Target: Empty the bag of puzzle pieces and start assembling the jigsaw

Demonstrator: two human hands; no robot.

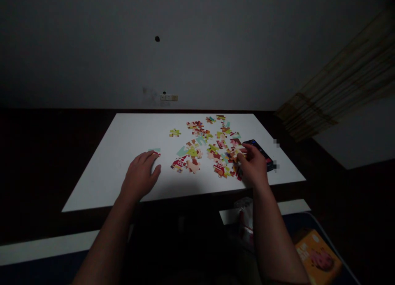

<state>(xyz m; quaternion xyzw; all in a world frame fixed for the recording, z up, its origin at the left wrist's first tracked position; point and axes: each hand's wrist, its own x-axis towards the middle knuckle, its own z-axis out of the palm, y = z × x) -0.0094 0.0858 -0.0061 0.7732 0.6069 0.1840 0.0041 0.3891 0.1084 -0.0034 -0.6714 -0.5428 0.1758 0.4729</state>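
Observation:
My left hand point(141, 172) lies on the white table with its fingers stretched and the thumb apart. Its fingertips touch or partly cover a pale green and red puzzle piece point(154, 150). Over the right part of the scattered pieces, my right hand point(254, 163) is bent into a pinch, with a light puzzle piece point(241, 152) seemingly between thumb and index finger. Several loose jigsaw pieces point(219, 168) lie around and under its fingers. Left of these, a red barn piece point(180, 163) sits close to a cow-patterned piece point(193, 165).
A dark phone-like object point(258, 150) lies beside my right hand. One green piece point(175, 132) sits apart on the white table point(105, 170). Below the table's front edge are an orange box point(319, 258) and a clear plastic bag point(245, 219). A wall stands behind.

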